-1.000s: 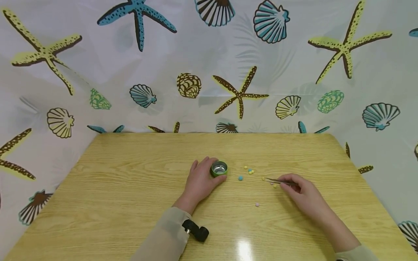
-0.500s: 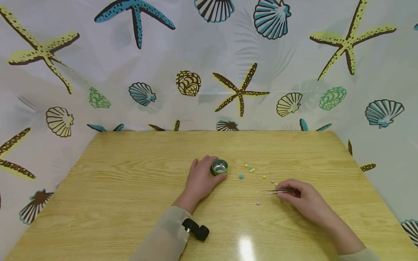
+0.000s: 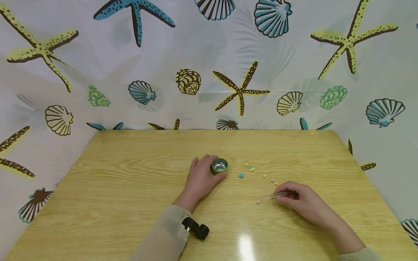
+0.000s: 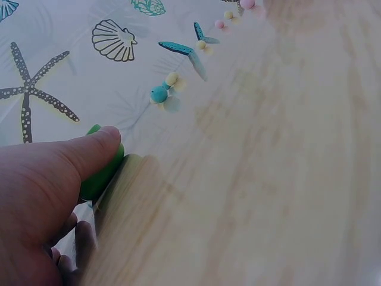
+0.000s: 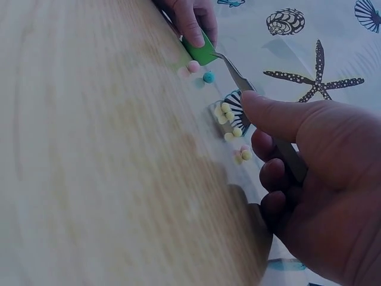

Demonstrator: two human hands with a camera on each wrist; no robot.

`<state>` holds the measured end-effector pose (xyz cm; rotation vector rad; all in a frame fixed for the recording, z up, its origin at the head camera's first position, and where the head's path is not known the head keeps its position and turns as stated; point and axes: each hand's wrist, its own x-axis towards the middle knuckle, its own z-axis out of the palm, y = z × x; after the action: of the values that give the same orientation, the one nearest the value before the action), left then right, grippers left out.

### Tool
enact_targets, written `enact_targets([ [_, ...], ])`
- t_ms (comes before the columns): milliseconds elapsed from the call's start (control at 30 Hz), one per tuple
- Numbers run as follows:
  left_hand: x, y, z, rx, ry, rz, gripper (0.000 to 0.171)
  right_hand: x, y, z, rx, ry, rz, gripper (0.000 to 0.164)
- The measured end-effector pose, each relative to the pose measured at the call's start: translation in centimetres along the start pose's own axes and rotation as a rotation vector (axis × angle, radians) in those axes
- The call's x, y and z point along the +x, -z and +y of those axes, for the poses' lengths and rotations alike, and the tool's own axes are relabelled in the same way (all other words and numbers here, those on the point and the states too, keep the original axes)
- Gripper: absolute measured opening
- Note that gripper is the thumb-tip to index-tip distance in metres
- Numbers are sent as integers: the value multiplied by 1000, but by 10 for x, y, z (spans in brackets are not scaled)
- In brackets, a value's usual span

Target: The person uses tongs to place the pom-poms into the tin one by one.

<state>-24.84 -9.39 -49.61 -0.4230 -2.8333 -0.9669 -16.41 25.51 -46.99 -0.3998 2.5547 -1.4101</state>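
My left hand (image 3: 200, 181) grips a small round green tin (image 3: 219, 173) with a silvery inside, thumb at its near side. In the left wrist view the thumb lies across the tin's green wall (image 4: 101, 176). My right hand (image 3: 305, 201) pinches metal tweezers (image 3: 280, 195) between thumb and fingers, tips pointing left. Those tips are close to a pink bead (image 3: 258, 202) on the table; whether they touch it I cannot tell. The tweezers' bent tip (image 5: 225, 59) shows in the right wrist view, overlapping the tin from that angle.
A larger blue bead (image 3: 241, 175) lies right of the tin. Several small yellow, blue and pink beads are scattered beyond it, including a yellow bead (image 3: 264, 176) and another pink bead (image 3: 272, 180). The wooden table (image 3: 130, 188) meets a shell-patterned cloth (image 3: 156, 65) behind.
My right hand has brought the tweezers toward me, away from the yellow bead and to the nearer pink bead. The left hand and the tin stay in place.
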Motion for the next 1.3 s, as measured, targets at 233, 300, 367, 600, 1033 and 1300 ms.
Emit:
enact_targets([
  [233,0,2,2,-6,-4,9,66,1,-2,1,-1,16,-6,15],
  [300,-1,2,2,-7,-5,11,65,1,-2,1,-1,26,-8,15],
  [367,0,2,2,-7,-7,12,65,2,-3,1,0,30,-9,15],
  [600,0,2,2,-10,-7,11,66,3,-5,3,-16,35,-2,13],
  [1033,-1,2,2,-7,-2,7,65,2,-8,1,-76,36,19,9],
  [1300,-1,2,3,-3,2,4,66,2,-8,3,-113,39,42,8],
])
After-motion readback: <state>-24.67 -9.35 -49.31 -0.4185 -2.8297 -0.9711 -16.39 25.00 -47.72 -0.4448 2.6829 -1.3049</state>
